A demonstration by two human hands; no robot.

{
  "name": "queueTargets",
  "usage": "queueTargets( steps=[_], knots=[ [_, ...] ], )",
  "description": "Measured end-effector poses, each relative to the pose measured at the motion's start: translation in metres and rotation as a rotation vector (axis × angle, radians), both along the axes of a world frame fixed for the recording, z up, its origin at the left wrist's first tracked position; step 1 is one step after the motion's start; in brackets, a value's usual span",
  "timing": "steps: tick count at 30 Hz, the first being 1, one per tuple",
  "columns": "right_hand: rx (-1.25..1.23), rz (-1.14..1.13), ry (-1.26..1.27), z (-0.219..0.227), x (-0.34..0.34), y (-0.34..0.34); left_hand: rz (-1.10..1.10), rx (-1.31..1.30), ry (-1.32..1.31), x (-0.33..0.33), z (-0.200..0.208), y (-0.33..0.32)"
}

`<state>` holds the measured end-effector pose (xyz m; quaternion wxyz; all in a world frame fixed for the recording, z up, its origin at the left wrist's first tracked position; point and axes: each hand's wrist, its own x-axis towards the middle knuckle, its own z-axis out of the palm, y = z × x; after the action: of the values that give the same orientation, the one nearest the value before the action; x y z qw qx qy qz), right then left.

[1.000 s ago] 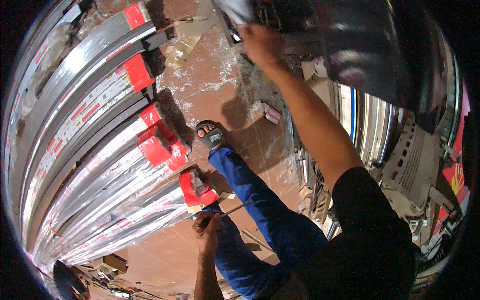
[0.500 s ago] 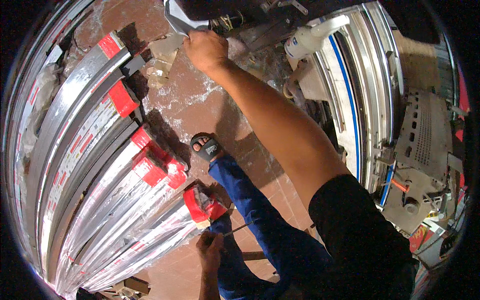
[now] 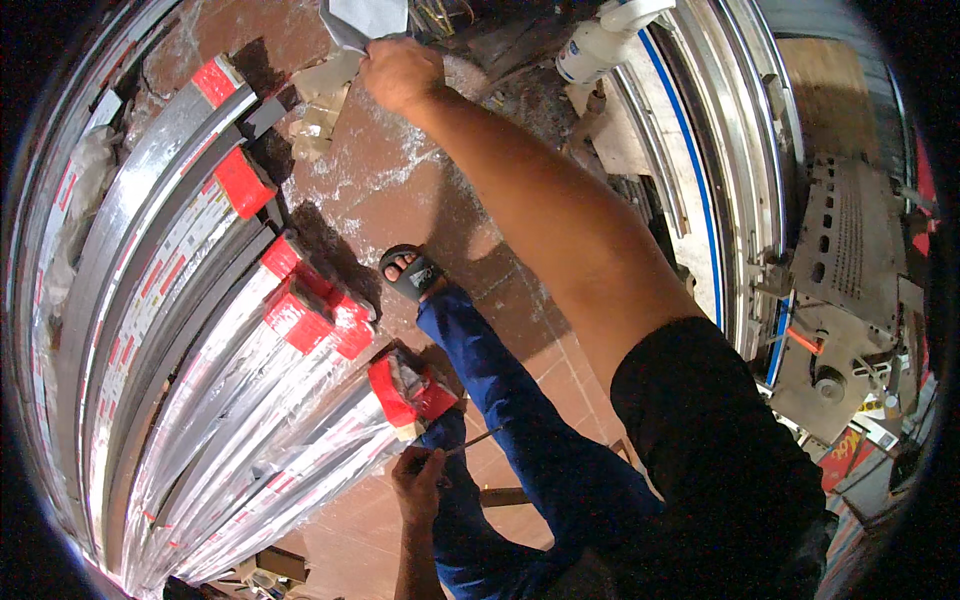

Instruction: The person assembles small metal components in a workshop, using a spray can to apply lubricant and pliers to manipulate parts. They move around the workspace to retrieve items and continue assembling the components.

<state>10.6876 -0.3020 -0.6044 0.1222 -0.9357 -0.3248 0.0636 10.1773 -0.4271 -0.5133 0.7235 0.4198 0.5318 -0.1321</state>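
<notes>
My right arm, in a black sleeve, stretches far forward. My right hand is closed on the near edge of a pale grey-white folded sheet, partly cut off by the picture's top; I cannot make out its exact kind. Low in the picture my left hand grips a thin dark rod, which points up and right across my blue trouser legs. Just above that hand is the red-taped end of a plastic-wrapped bundle.
Long metal profiles with red-taped ends fan out on the left. A white spray bottle stands at the far right, beside more long profiles. Farther right is a perforated metal plate. My sandalled foot rests on the dusty tiled floor.
My right hand and the folded sheet have shifted slightly up and left, and more of the sheet's pale face shows. My left hand keeps the rod, tilted a little more upward.
</notes>
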Motion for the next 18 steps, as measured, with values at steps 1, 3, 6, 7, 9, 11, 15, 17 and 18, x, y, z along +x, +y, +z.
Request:
queueTargets(
  steps=[1,3,6,7,9,11,15,17,18],
  knots=[
    [-0.025,-0.006,0.019,0.000,0.000,0.000,-0.027,0.043,-0.014,-0.002,-0.001,-0.001],
    [-0.010,-0.001,0.023,-0.001,0.001,0.001,-0.060,0.044,0.019,-0.005,-0.003,-0.002],
    [-0.009,-0.041,0.041,-0.003,0.002,0.002,-0.225,0.135,0.033,-0.007,-0.003,-0.002],
    [-0.017,-0.053,0.063,-0.003,0.003,0.003,-0.273,0.148,0.056,-0.007,-0.002,-0.001],
    [0.005,-0.064,0.070,-0.004,0.004,0.003,-0.168,0.099,0.031,-0.005,0.002,0.001],
    [0.027,-0.069,0.101,-0.004,0.006,0.004,-0.123,0.078,0.028,-0.003,0.005,0.003],
    [0.065,-0.057,0.149,-0.002,0.011,0.002,-0.059,0.026,0.042,0.002,0.007,0.004],
    [0.081,-0.057,0.151,0.000,0.011,0.001,-0.015,-0.017,0.044,0.002,0.004,0.002],
    [0.088,-0.065,0.149,0.001,0.011,0.001,-0.024,-0.017,0.039,0.002,0.003,0.002]
  ],
)
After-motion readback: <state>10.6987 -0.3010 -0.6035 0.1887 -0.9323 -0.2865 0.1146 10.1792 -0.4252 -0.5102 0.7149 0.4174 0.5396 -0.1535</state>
